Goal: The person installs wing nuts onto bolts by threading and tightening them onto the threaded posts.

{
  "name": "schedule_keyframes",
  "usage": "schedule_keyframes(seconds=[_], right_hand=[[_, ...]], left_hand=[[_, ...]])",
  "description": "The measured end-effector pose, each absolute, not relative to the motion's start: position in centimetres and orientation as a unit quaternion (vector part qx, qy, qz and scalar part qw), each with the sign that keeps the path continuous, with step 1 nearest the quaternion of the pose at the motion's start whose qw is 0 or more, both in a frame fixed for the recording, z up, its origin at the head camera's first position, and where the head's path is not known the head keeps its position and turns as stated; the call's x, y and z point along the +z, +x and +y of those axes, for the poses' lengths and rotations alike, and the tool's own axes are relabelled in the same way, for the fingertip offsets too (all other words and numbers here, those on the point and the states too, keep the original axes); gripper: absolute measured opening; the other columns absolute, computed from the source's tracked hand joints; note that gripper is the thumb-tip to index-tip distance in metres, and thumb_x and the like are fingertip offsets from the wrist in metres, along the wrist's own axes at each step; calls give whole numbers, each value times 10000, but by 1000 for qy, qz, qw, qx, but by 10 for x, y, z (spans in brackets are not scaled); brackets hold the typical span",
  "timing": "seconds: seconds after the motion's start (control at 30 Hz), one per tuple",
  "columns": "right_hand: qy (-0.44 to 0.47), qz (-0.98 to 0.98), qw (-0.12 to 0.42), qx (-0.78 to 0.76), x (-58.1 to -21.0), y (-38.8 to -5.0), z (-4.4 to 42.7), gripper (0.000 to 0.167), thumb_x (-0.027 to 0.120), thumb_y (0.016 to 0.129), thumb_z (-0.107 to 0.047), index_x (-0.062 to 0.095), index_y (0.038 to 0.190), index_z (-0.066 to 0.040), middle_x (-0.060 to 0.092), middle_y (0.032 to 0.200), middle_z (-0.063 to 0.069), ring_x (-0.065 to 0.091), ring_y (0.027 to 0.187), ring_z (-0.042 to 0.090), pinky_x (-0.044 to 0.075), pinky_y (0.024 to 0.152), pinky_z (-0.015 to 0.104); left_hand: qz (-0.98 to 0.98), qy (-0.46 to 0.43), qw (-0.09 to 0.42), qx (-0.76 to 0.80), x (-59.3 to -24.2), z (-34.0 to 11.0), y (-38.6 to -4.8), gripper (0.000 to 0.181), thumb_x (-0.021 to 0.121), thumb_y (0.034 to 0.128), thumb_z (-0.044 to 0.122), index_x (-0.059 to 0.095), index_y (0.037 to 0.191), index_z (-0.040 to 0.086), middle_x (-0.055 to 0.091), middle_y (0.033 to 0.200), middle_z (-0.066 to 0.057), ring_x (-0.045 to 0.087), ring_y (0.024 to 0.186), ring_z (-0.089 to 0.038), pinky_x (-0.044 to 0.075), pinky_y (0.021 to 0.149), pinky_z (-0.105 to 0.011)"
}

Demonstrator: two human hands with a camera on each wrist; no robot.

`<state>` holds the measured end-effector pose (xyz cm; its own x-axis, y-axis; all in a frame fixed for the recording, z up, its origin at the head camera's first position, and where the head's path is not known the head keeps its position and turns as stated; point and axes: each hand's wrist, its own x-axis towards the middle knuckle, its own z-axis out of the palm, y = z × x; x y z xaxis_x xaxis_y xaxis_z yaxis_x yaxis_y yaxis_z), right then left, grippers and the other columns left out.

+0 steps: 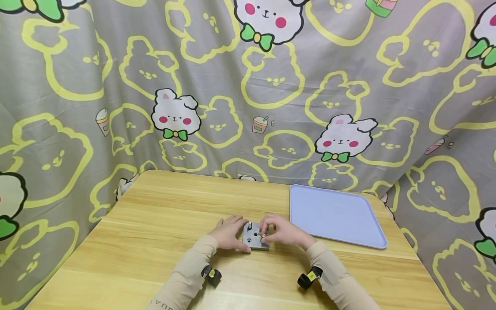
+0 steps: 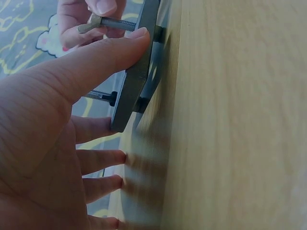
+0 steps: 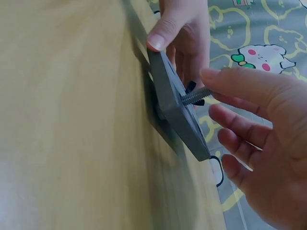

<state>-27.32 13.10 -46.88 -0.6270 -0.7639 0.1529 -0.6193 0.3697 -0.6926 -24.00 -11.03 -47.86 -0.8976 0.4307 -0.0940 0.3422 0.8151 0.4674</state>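
Note:
A small grey metal plate with holes stands slightly raised above the table on dark stubs. My left hand holds it from the left, thumb on the near edge and index fingertip at another edge; the other fingertips rest on the table. At the plate's right side, my right hand pinches a brass-coloured wing nut at the end of an upright threaded bolt. The remaining right fingers are loosely bent. A second bolt with a black piece at its base rises from the plate's far left.
A pale blue tray lies at the back right of the wooden table. Patterned grey curtain hangs behind and along both sides. Each forearm wears a black wrist camera, such as the right one.

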Motion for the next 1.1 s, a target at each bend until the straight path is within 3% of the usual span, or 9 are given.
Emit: schedule_keyframes(seconds=[0.2, 0.53, 0.67, 0.9, 1.1], right_hand=[[-413, 842, 45, -345, -471, -265, 128, 192, 775, 799, -160, 583, 808, -155, 640, 1038, -4, 543, 1042, 167, 448, 954, 351], [-389, 862, 10, -323, -471, -256, 125, 220, 772, 790, -165, 552, 800, -173, 607, 1022, -54, 520, 1022, 137, 459, 921, 357], [-381, 867, 28, -320, -470, -255, 126, 257, 790, 779, -226, 581, 911, -154, 600, 1046, -36, 520, 1029, 147, 467, 936, 379], [-418, 834, 103, -346, -457, -260, 139, 640, 776, 790, -242, 498, 1339, -67, 571, 1273, 123, 506, 1145, 289, 469, 938, 485], [-432, 819, 185, -329, -446, -269, 146, 609, 688, 818, -162, 496, 1396, -163, 502, 1413, 33, 469, 1212, 285, 435, 913, 402]], left_hand=[[948, 204, 96, 225, -480, -111, -240, 963, 792, 680, 578, 429, 1449, 126, 387, 1532, -176, 304, 1447, -389, 196, 1142, -694], [949, 206, 91, 222, -482, -111, -241, 963, 794, 673, 582, 436, 1443, 127, 396, 1527, -176, 314, 1442, -387, 202, 1136, -699], [948, 205, 91, 224, -482, -110, -241, 961, 798, 672, 572, 438, 1443, 125, 397, 1526, -176, 312, 1443, -388, 198, 1136, -702], [949, 204, 96, 223, -480, -110, -239, 957, 793, 680, 572, 433, 1446, 126, 392, 1530, -172, 305, 1448, -386, 197, 1140, -698], [949, 202, 100, 222, -478, -109, -239, 967, 787, 685, 578, 420, 1457, 125, 380, 1538, -175, 294, 1453, -386, 186, 1145, -696]])
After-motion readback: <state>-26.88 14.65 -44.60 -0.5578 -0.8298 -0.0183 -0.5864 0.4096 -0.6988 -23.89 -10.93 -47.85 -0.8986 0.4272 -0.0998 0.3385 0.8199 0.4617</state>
